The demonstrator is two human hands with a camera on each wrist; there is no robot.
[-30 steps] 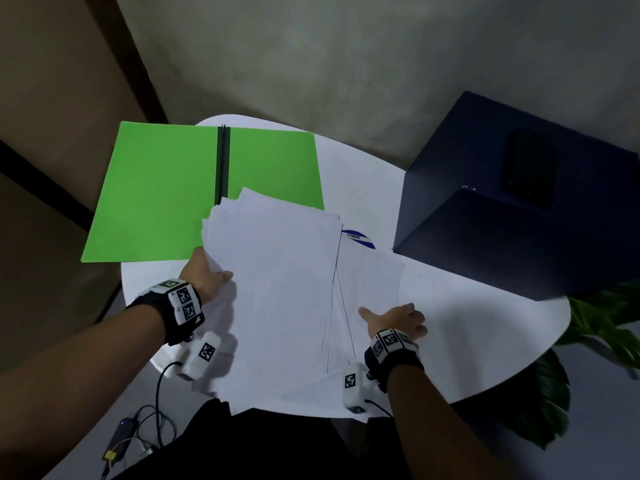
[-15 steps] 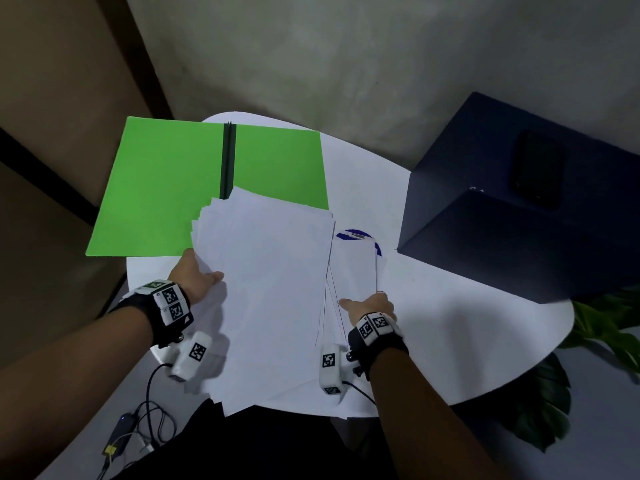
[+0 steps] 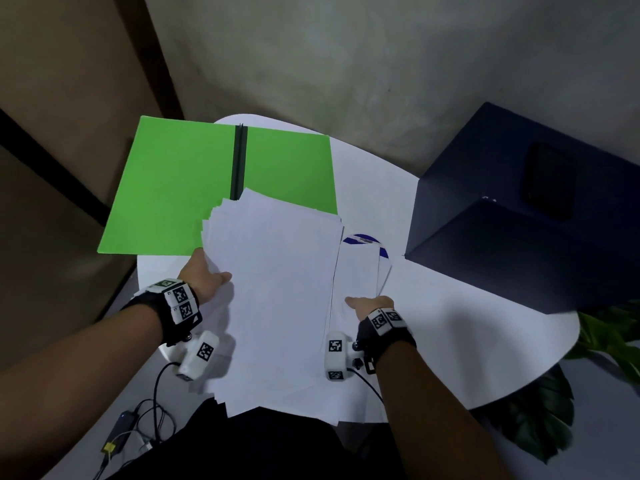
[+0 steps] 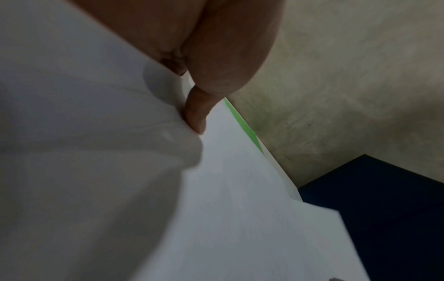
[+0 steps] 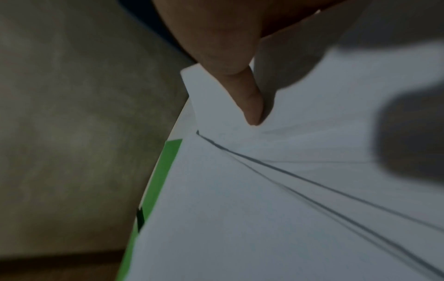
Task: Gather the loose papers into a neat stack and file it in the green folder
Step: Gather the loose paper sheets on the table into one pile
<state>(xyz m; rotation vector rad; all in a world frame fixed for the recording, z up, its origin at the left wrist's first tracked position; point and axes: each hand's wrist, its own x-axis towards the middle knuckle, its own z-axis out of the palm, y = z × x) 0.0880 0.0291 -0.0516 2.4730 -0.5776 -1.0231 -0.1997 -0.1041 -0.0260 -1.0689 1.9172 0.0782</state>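
The open green folder (image 3: pixel 180 188) lies flat at the far left of the white round table (image 3: pixel 450 341), its dark spine up the middle. A fanned stack of white papers (image 3: pixel 277 289) overlaps the folder's near right corner and hangs over the table's front edge. My left hand (image 3: pixel 202 275) grips the stack's left edge, thumb (image 4: pixel 197 114) on top and fingers hidden beneath. My right hand (image 3: pixel 370 304) pinches a few separate sheets (image 3: pixel 360 268) against the stack's right edge, thumb (image 5: pixel 252 106) pressing on top.
A large dark blue box (image 3: pixel 519 244) stands on the table's right side with a flat black object (image 3: pixel 547 181) on it. A blue mark (image 3: pixel 363 239) peeks out behind the right sheets. Green plant leaves (image 3: pixel 606 341) and floor cables (image 3: pixel 138 420) lie beyond the table edges.
My right hand has slid left and toward me, drawing its sheets in against the main stack. The left hand has kept its grip on the stack's left edge.
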